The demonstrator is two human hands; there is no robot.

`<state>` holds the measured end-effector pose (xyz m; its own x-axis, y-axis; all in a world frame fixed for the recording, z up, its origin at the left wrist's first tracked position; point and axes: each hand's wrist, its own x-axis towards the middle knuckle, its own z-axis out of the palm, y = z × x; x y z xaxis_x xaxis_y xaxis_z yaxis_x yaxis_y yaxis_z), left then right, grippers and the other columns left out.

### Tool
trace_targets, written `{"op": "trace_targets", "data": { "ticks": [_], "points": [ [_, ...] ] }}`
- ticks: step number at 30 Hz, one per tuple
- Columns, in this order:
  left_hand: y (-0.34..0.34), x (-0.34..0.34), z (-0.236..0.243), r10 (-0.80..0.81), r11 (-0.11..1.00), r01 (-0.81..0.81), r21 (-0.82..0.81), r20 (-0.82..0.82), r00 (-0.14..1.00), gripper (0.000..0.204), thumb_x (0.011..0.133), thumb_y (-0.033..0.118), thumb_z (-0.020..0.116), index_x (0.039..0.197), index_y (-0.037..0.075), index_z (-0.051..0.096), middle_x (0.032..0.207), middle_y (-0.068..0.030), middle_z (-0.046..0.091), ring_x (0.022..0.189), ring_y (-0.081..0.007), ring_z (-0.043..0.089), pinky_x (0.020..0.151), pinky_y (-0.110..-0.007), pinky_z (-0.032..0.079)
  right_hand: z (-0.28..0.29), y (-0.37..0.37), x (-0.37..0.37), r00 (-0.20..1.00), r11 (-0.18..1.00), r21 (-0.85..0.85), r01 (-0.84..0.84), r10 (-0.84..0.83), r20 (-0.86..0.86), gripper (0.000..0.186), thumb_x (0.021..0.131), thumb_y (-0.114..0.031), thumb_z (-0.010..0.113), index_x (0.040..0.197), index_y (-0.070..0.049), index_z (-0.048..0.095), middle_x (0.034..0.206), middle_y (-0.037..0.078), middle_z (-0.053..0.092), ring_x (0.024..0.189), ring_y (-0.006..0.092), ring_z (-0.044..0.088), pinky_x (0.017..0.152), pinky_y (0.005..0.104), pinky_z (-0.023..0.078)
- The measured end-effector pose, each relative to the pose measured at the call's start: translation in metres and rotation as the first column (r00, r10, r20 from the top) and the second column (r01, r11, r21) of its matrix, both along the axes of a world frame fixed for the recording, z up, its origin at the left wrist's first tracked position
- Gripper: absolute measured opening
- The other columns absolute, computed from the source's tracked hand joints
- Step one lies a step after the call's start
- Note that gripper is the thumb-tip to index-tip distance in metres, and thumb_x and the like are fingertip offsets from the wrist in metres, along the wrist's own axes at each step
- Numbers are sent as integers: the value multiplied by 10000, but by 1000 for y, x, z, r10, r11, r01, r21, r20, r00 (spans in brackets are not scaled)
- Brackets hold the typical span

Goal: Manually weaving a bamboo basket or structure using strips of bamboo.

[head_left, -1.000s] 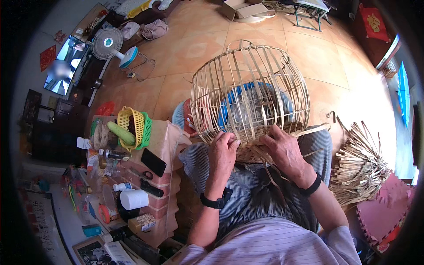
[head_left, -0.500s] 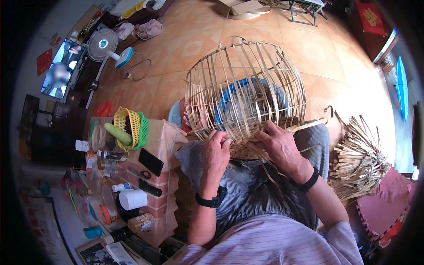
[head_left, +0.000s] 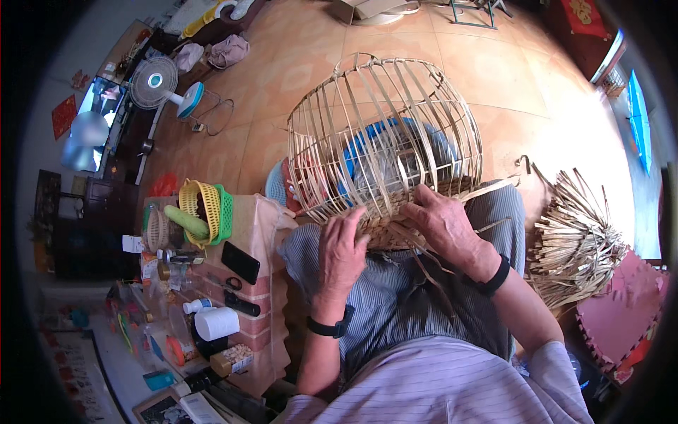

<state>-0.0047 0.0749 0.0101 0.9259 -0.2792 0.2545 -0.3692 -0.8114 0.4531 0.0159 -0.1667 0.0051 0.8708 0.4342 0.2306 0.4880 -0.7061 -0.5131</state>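
Observation:
A half-woven basket (head_left: 387,232) of pale flat strips lies tilted across my lap, its tightly woven part close to me and its open ribs reaching away. My left hand (head_left: 342,251) rests at the left of the woven part, thumb and index finger apart. Toward the right of that part, my right hand (head_left: 445,230) pinches a flat strip at the weave; the fingertips partly hide it. Loose strip ends (head_left: 432,268) hang below my right hand over my trousers. Through the ribs shows a blue-rimmed basin (head_left: 346,173) with clear plastic inside.
At left, a cloth-covered table (head_left: 265,219) carries a phone (head_left: 241,262), a yellow basket (head_left: 189,194) with a green gourd (head_left: 186,221), a white roll (head_left: 217,324) and jars. A bundle of dry strips (head_left: 575,247) lies right of my knee. A fan (head_left: 157,81) stands far left.
My left thumb and index finger have spread apart from a closed pinch. My right hand has shifted slightly along the weave. The loose strip ends hang differently, and the whole view has shifted a little.

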Motion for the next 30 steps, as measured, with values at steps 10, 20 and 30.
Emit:
{"op": "trace_targets", "data": {
  "ticks": [10,20,30],
  "points": [
    [-19,-3,-19,67,983,-84,-166,-106,992,593,765,-54,800,1313,84,622,1182,-151,709,1115,-376,669,972,-443,537,-4,2,0,999,998,-35,48,-48,11,158,904,-187,659,1010,-69,648,969,145,538,820,347,682,671,482,536],
    [-14,8,-8,-49,997,49,60,-7,999,665,752,-62,783,1375,77,595,1142,-171,706,1066,-368,665,969,-449,500,10,6,-1,997,996,-65,53,-57,-56,211,872,-306,697,935,-106,720,977,104,538,920,286,643,727,427,543],
    [-45,17,13,-88,996,88,5,72,994,346,918,-28,587,1248,37,669,1182,-137,684,1087,-340,651,969,-444,524,18,11,-7,956,952,-306,33,59,287,200,799,-220,636,889,-62,718,1060,83,541,1058,255,519,887,365,446]
  ]
}}
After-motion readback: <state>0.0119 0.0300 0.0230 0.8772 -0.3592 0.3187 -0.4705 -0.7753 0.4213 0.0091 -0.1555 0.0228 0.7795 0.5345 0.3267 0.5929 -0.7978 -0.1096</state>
